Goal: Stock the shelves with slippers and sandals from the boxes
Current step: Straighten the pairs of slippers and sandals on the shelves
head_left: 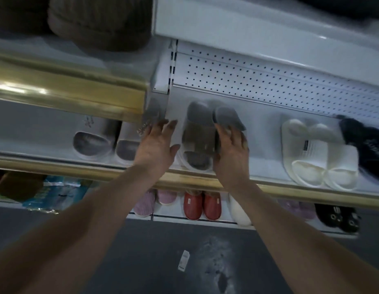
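Note:
A pair of grey-brown slippers [199, 134] lies on the white middle shelf [262, 164], between my two hands. My right hand [231, 153] touches the right slipper's side, its fingers bent over the edge of that slipper. Just left of the pair, my left hand [155, 145] hovers with fingers spread and holds nothing. The picture is blurred by motion.
Left on the same shelf lie white slides [103, 143]; to the right lie cream slippers [318, 162] and a black fluffy pair [366, 145]. The lower shelf holds pink [154, 201], red [202, 205], white and black slippers. Brown hats [99, 22] sit above. A paper tag [183, 261] lies on the floor.

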### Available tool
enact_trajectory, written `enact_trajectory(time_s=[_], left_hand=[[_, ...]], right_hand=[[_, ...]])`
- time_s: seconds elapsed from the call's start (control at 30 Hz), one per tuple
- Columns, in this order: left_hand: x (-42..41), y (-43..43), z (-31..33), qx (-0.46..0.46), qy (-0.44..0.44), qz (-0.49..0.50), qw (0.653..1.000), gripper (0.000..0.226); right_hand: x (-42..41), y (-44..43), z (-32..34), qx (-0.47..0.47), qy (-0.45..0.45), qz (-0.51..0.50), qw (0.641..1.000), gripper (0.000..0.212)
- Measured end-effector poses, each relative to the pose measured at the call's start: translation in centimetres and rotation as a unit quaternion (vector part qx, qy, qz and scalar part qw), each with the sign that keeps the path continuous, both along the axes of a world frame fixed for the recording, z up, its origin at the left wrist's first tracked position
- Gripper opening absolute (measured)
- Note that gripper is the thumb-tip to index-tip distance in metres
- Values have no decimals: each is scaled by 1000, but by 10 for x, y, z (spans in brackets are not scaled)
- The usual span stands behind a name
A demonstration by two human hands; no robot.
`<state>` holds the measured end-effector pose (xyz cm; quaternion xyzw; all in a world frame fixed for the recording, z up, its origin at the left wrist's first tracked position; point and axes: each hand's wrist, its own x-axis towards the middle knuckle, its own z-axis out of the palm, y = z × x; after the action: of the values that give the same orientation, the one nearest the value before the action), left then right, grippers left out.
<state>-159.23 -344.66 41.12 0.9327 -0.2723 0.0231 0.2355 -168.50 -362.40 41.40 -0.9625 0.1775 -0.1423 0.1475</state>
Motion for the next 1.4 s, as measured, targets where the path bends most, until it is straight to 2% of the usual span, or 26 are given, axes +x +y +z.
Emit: enact_trajectory(time_s=[0.1, 0.2, 0.4, 0.6, 0.77, 1.03, 1.4], left_hand=[[1, -34, 1, 59, 43, -67, 995, 81], [6, -59, -8, 117, 63, -113, 985, 91], [26, -72, -18, 71, -16, -111, 991, 86], [39, -79, -12, 56, -1, -85, 995, 83], [37, -76, -10, 33, 2, -88, 996, 80], [29, -68, -11, 34, -2, -85, 996, 83], [26, -68, -14, 26, 30, -63, 997, 88]], right_hand=[[-9, -28, -5, 12, 82, -37, 996, 95], [-8, -48, -10, 29, 89, -7, 996, 101], [11, -69, -6, 23, 106, 26, 994, 98], [34, -72, 2, 41, 143, -8, 989, 94], [37, -70, -1, 25, 125, -30, 991, 93], [25, -62, -6, 18, 113, -3, 993, 83], [16, -62, 2, 37, 129, 9, 991, 87]])
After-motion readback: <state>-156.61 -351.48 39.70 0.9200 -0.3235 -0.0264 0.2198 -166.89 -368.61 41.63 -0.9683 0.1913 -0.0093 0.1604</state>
